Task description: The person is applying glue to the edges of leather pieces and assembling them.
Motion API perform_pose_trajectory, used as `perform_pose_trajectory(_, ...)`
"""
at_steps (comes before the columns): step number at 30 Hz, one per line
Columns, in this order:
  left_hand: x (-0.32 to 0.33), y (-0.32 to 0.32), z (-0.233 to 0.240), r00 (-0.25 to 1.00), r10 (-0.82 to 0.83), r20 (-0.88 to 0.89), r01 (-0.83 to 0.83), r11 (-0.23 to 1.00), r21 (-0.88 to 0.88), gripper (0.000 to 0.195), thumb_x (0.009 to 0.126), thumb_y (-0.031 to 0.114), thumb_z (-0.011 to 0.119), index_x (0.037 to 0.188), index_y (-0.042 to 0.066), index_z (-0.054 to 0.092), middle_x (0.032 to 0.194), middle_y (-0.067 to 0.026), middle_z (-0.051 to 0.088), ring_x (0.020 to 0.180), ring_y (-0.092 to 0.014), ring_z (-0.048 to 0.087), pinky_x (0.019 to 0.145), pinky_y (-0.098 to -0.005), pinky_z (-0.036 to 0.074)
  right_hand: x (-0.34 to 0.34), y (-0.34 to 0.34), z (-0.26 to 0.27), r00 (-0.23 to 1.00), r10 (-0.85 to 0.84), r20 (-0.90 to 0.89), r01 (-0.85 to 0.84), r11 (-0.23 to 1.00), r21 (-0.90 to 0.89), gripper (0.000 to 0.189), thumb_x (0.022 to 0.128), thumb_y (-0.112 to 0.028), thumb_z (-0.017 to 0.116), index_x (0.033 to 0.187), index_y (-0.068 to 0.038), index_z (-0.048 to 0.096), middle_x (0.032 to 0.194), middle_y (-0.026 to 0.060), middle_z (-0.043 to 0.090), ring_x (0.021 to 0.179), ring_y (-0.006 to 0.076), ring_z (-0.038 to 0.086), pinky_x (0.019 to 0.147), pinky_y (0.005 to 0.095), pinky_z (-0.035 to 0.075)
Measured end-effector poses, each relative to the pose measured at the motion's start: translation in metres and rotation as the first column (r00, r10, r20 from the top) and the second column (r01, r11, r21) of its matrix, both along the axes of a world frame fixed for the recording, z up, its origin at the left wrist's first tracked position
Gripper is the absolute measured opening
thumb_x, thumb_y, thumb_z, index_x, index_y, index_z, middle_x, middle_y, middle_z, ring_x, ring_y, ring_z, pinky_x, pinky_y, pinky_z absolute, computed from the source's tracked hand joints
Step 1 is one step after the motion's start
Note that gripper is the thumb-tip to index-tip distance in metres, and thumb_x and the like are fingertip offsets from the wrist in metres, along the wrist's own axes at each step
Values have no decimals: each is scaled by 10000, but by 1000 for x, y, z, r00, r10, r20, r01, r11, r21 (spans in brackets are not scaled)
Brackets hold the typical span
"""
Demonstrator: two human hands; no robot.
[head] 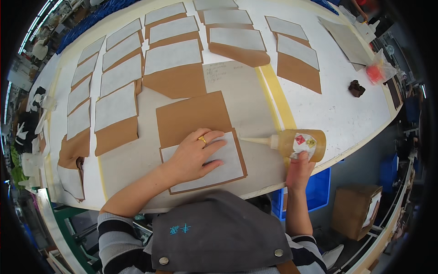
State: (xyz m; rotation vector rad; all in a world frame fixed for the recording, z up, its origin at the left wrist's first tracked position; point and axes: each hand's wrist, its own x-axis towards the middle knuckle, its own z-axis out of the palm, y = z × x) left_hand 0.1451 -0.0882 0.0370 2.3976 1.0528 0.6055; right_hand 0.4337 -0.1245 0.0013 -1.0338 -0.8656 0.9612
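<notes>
My left hand [196, 154] lies with fingers apart on a white sheet [219, 167] backed by a brown panel, close to the table's front edge. A ring sits on one of its fingers. Just beyond, a bare brown panel [193, 118] reaches away from me, joined to or lying under that piece; I cannot tell which. In my right hand [301, 167] is a translucent plastic squeeze bottle [320, 145], tilted flat with its long nozzle pointing left toward the white sheet. The bottle holds yellowish liquid and bears a label with hazard signs. Its nozzle tip is apart from the sheet.
Overlapping brown pieces with white sheets [172, 56] lie in rows across the white table [342, 113]. Yellow tape [279, 96] runs along a grey board. A dark crumpled lump [356, 88] and a plastic bag [379, 70] lie right. Below stand a blue crate [318, 191] and cardboard box [354, 210].
</notes>
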Motion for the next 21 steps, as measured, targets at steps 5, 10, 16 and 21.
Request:
perform_pose_trajectory(5, -5, -2, -9, 1000, -8, -25, 10, 997, 81, 502, 738, 246, 705, 1182, 69, 550, 1311, -101, 455, 1102, -312, 443, 916, -403, 405, -15, 6, 5, 971, 46, 233, -46, 999, -5, 590, 843, -265, 645, 1298, -16, 363, 1202, 86, 497, 1099, 190, 503, 948, 339, 398)
perform_pose_trajectory(10, -8, -1, -11, 999, -29, 18, 27, 997, 65, 505, 741, 265, 699, 1174, 53, 551, 1315, -104, 451, 1089, -307, 443, 911, -407, 402, -19, 14, 10, 959, 53, 277, -44, 998, -39, 568, 839, -248, 640, 1279, -1, 378, 1177, 93, 508, 1068, 183, 514, 925, 328, 410)
perform_pose_trajectory(16, -7, -2, -14, 1000, -15, 18, 13, 997, 72, 504, 732, 269, 705, 1167, 64, 558, 1310, -99, 456, 1092, -302, 443, 914, -409, 398, -24, 23, 17, 917, 45, 395, -9, 996, -93, 474, 830, -196, 605, 1219, 22, 445, 1111, 93, 541, 1006, 160, 532, 885, 308, 422)
perform_pose_trajectory(21, -6, -1, -14, 1000, -19, 13, 18, 997, 79, 509, 726, 266, 709, 1171, 68, 558, 1311, -96, 457, 1098, -302, 439, 918, -408, 397, -20, 29, 23, 900, 87, 427, -61, 995, -75, 473, 821, -223, 613, 1195, 25, 465, 1075, 87, 555, 975, 157, 543, 865, 307, 431)
